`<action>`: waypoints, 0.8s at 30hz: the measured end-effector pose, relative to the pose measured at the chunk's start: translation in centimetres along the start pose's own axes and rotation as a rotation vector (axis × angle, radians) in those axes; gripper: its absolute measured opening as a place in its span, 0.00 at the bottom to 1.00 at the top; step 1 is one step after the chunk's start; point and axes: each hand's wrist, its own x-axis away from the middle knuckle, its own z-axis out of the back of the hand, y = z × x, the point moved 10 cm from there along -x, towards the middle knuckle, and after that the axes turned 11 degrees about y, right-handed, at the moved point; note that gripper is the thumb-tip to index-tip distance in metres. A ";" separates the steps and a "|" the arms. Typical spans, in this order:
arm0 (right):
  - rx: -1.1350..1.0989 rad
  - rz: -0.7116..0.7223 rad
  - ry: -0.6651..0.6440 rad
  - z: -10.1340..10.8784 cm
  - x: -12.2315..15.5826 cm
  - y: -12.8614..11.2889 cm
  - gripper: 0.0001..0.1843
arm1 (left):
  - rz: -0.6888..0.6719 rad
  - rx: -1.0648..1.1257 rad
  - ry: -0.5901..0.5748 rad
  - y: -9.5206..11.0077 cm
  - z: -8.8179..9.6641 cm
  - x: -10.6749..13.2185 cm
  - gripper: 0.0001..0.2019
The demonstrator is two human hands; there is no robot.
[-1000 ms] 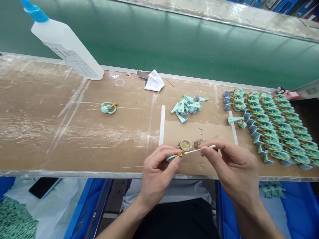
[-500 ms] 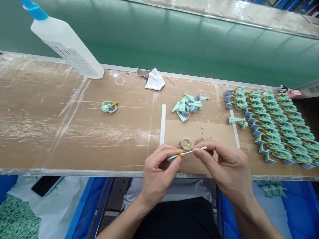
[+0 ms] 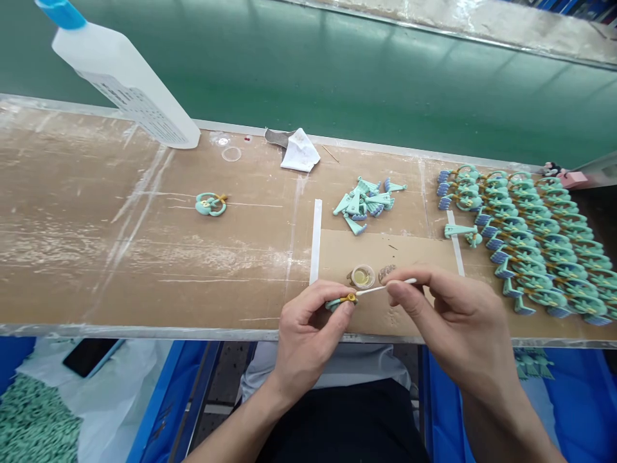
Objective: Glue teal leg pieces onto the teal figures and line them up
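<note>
My left hand (image 3: 308,331) pinches a small mint-green plastic part (image 3: 335,305) between thumb and fingers, with a yellow piece (image 3: 348,298) on its end. My right hand (image 3: 457,318) holds a thin white swab stick (image 3: 385,287) in its fingertips. The swab's tip touches the yellow piece. Just beyond the hands stand a small cup of yellow liquid (image 3: 362,277) and a brownish lump (image 3: 386,273), both on a cardboard sheet (image 3: 385,251).
A white bottle with a blue cap (image 3: 120,80) lies at the back left of the wooden bench (image 3: 96,257). Mint-green parts lie piled (image 3: 361,204) mid-bench, assembled pieces stand in rows (image 3: 530,247) at right, and a white cloth (image 3: 299,152) sits behind. Blue bins lie below the front edge.
My left hand has turned the green part, so less of it shows. The swab stays on the yellow piece, with its far end slightly higher. The whole view has drifted slightly.
</note>
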 end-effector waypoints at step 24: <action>-0.019 -0.015 0.043 -0.9 0.8 0.0 0.10 | 0.044 0.010 -0.003 -0.3 0.0 0.2 0.05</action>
